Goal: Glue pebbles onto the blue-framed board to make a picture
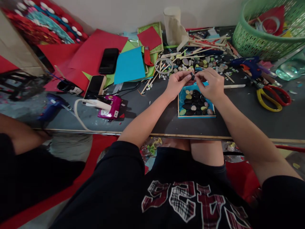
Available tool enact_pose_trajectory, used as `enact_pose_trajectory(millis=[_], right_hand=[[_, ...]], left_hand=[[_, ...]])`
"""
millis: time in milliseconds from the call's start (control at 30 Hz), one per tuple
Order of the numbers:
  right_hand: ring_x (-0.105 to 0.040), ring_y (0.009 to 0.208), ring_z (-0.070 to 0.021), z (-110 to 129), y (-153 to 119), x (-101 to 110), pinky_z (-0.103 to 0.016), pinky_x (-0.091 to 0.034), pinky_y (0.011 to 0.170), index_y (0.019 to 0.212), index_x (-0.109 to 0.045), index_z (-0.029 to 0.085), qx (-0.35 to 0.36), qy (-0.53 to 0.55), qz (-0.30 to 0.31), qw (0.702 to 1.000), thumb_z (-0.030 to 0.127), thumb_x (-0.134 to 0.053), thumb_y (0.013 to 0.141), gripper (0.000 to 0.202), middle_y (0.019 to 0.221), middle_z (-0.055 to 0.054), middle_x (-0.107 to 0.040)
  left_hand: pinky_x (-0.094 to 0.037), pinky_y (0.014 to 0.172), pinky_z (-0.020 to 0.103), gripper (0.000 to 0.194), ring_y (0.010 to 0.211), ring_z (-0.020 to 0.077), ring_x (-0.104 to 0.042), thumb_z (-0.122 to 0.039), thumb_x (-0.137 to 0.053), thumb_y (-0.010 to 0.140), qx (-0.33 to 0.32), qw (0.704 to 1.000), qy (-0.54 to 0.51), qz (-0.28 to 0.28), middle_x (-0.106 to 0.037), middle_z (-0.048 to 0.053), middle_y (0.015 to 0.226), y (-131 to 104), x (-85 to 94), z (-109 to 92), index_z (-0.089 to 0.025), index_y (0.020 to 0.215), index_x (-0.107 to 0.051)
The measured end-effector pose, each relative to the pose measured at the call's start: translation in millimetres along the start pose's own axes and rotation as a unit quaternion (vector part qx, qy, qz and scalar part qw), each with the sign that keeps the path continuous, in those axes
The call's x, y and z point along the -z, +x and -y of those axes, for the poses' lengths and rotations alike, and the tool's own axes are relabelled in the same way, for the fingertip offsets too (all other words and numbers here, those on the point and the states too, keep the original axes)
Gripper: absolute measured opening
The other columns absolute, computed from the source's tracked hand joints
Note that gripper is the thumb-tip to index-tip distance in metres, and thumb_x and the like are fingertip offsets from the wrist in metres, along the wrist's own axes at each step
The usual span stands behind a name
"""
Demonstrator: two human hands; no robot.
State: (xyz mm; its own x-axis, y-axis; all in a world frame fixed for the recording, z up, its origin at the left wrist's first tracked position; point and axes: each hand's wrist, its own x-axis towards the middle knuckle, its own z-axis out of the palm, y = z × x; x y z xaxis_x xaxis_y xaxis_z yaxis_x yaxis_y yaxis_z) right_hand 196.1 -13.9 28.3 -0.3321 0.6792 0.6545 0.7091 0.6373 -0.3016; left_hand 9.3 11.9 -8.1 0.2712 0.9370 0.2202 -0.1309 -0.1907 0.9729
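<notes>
My left hand (pixel 179 82) pinches a small dark pebble (pixel 192 75) between thumb and fingers. Close against it, my right hand (pixel 209 83) has its thumb and fingertips pressed together at the same pebble; whether it grips the stone or something tiny on it is hard to see. Below both hands lies a blue panel (pixel 181 99) edged with thin wooden sticks. Black, yellowish and grey pebbles (pixel 195 101) cover much of it. My right hand hides the panel's upper right part.
Loose pebbles and wooden sticks (pixel 202 47) spread behind the hands, near a clear tape roll (pixel 164 65). At right are scissors (pixel 274 98), a glue gun (pixel 250 65) and a green basket (pixel 269 41). A purple power adapter (pixel 110 107), phones (pixel 108 61) and coloured paper lie left. Another person's arm (pixel 21 135) rests at far left.
</notes>
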Motion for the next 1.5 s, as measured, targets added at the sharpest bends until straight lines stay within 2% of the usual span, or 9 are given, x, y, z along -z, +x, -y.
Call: enact_pose_trajectory(millis=[267, 467, 667, 800, 900, 1033, 1167, 1300, 1500], right_hand=[[-0.067, 0.083, -0.0228, 0, 2, 7, -0.033, -0.052, 0.067, 0.102, -0.064, 0.021, 0.016, -0.068, 0.088, 0.994, 0.026, -0.051, 0.097, 0.014, 0.107, -0.012, -0.070], [-0.063, 0.078, -0.0218, 2, 5, 8, -0.031, -0.047, 0.061, 0.100, -0.062, 0.022, 0.029, -0.084, 0.105, 0.990, 0.027, -0.052, 0.094, 0.013, 0.104, -0.012, -0.069], [-0.064, 0.080, -0.0221, 1, 6, 10, -0.033, -0.053, 0.068, 0.101, -0.063, 0.022, 0.009, -0.055, 0.070, 0.996, 0.036, -0.050, 0.098, 0.019, 0.100, -0.010, -0.068], [-0.066, 0.079, -0.0224, -3, 5, 10, -0.037, -0.059, 0.071, 0.102, -0.068, 0.026, -0.008, 0.018, 0.033, 0.999, 0.048, -0.047, 0.102, 0.030, 0.096, -0.009, -0.068], [-0.068, 0.085, -0.0249, -3, 5, 11, -0.040, -0.061, 0.073, 0.114, -0.069, 0.028, -0.018, 0.069, 0.013, 0.997, 0.057, -0.044, 0.102, 0.040, 0.100, -0.010, -0.070], [-0.070, 0.089, -0.0250, 1, 4, 14, -0.039, -0.063, 0.074, 0.126, -0.067, 0.027, -0.025, 0.100, 0.023, 0.994, 0.065, -0.046, 0.098, 0.052, 0.109, -0.012, -0.071], [-0.070, 0.084, -0.0251, 2, 5, 13, -0.042, -0.064, 0.074, 0.115, -0.072, 0.026, -0.013, 0.112, 0.033, 0.993, 0.062, -0.053, 0.095, 0.045, 0.102, -0.010, -0.072], [-0.070, 0.084, -0.0255, 1, 3, 8, -0.045, -0.064, 0.077, 0.099, -0.072, 0.025, 0.009, 0.097, 0.009, 0.995, 0.055, -0.053, 0.098, 0.035, 0.096, -0.009, -0.072], [-0.069, 0.083, -0.0246, -5, 1, -3, -0.043, -0.063, 0.074, 0.097, -0.066, 0.025, -0.009, 0.079, -0.003, 0.997, 0.059, -0.046, 0.103, 0.040, 0.096, -0.010, -0.068]], left_hand=[[-0.062, 0.102, 0.046, 0.032, 0.117, 0.0261, -0.073, -0.043, -0.072, 0.097, 0.051, 0.998, 0.004, 0.047, -0.078, 0.004, 0.104, -5, -0.5, -7, -0.017, 0.115, -0.074], [-0.063, 0.099, 0.045, 0.041, 0.107, 0.0246, -0.076, -0.050, -0.073, 0.095, 0.063, 0.995, 0.013, 0.077, -0.077, 0.004, 0.098, -6, 2.6, -15, -0.017, 0.118, -0.073], [-0.065, 0.095, 0.043, 0.046, 0.093, 0.0224, -0.078, -0.057, -0.076, 0.090, 0.055, 0.992, 0.002, 0.110, -0.076, 0.003, 0.091, -7, 8.2, -18, -0.017, 0.111, -0.074], [-0.065, 0.095, 0.042, 0.042, 0.092, 0.0211, -0.078, -0.055, -0.076, 0.091, 0.041, 0.994, -0.004, 0.102, -0.077, 0.003, 0.095, -5, 11.2, -15, -0.019, 0.112, -0.074], [-0.065, 0.095, 0.040, 0.038, 0.093, 0.0204, -0.078, -0.051, -0.075, 0.093, 0.029, 0.996, -0.003, 0.081, -0.077, 0.004, 0.098, -4, 11.0, -13, -0.020, 0.114, -0.073], [-0.065, 0.093, 0.035, 0.037, 0.091, 0.0184, -0.078, -0.049, -0.075, 0.093, 0.028, 0.996, 0.000, 0.082, -0.077, 0.003, 0.097, -4, 8.0, -13, -0.019, 0.113, -0.074], [-0.065, 0.090, 0.031, 0.039, 0.088, 0.0168, -0.078, -0.051, -0.078, 0.090, 0.032, 0.997, 0.005, 0.075, -0.077, 0.004, 0.097, -4, 8.0, -14, -0.019, 0.111, -0.075], [-0.065, 0.093, 0.032, 0.040, 0.091, 0.0175, -0.078, -0.051, -0.077, 0.090, 0.041, 0.996, 0.004, 0.084, -0.077, 0.004, 0.097, -3, 9.5, -12, -0.018, 0.113, -0.075], [-0.066, 0.088, 0.033, 0.036, 0.086, 0.0173, -0.078, -0.050, -0.077, 0.091, 0.039, 0.994, -0.005, 0.106, -0.077, 0.004, 0.097, -4, 8.1, -14, -0.018, 0.108, -0.076]])
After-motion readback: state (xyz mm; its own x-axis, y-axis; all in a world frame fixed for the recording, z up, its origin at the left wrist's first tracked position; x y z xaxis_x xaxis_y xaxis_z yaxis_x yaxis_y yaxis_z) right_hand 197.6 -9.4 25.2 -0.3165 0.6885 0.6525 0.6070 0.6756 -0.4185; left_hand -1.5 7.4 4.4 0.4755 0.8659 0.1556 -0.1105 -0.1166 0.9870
